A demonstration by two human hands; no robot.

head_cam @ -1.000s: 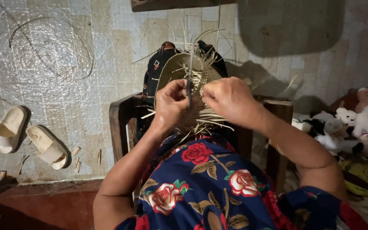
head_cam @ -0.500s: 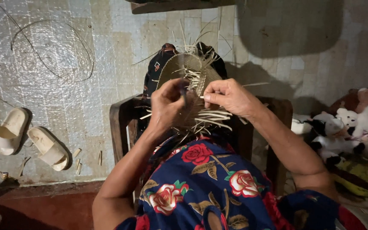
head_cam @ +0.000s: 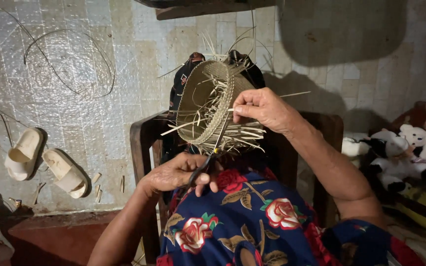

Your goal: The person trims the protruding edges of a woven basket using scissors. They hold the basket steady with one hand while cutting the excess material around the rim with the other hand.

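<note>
A round woven straw piece with loose strand ends stands on edge over my lap, in front of a dark cloth bundle. My right hand pinches a thin straw strand at the piece's right rim. My left hand is lower, just above my flowered dress. It grips dark-handled scissors, whose blades point up into the loose strands at the piece's bottom edge.
A dark wooden chair stands before me against a tiled wall. Two pale sandals lie at the left with small straw scraps. Stuffed toys are piled at the right. Thin wires hang on the wall.
My left hand has dropped from the woven piece to my lap with the scissors in it. My right hand has stayed at the rim, now pinching a strand.
</note>
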